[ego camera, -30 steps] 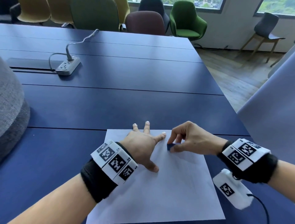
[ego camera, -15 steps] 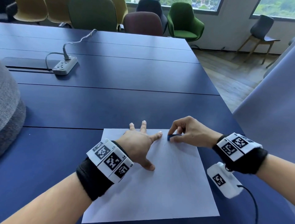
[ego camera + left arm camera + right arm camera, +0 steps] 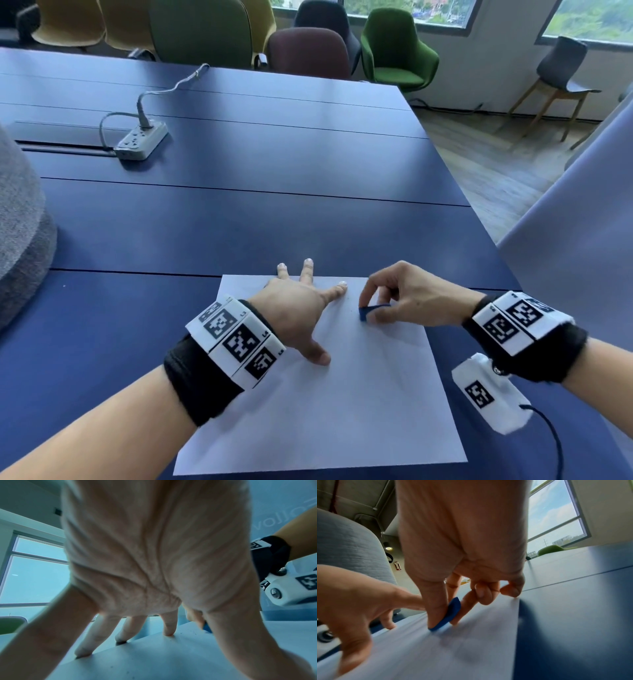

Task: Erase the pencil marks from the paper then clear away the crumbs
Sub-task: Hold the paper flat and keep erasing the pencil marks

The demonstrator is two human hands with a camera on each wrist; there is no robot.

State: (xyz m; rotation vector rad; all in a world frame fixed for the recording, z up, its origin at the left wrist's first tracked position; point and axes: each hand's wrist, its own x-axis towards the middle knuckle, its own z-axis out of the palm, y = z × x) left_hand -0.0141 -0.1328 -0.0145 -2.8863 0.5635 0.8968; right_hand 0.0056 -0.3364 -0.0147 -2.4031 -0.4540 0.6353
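A white sheet of paper [image 3: 342, 411] lies on the dark blue table [image 3: 239, 222] in front of me. My left hand [image 3: 301, 305] presses flat on the paper's far left part, fingers spread straight, with two fingertips past the far edge. My right hand [image 3: 400, 298] pinches a small blue eraser [image 3: 370, 311] between thumb and fingers, its lower edge down on the paper near the far edge. In the right wrist view the eraser [image 3: 448, 615] touches the paper [image 3: 471, 649] beside my left hand [image 3: 359, 601]. Tiny dark specks lie on the paper [image 3: 171, 655] in the left wrist view.
A grey power strip [image 3: 140, 140] with its cable lies far left on the table. A grey cushioned shape [image 3: 20, 233] sits at the left edge. Several chairs [image 3: 394, 48] stand beyond the far end. The table's right edge drops to a wooden floor [image 3: 496, 164].
The right hand moved the eraser a short way back and forth near the paper's far edge. The left hand has stayed pressed on the paper. The head view shifted slightly.
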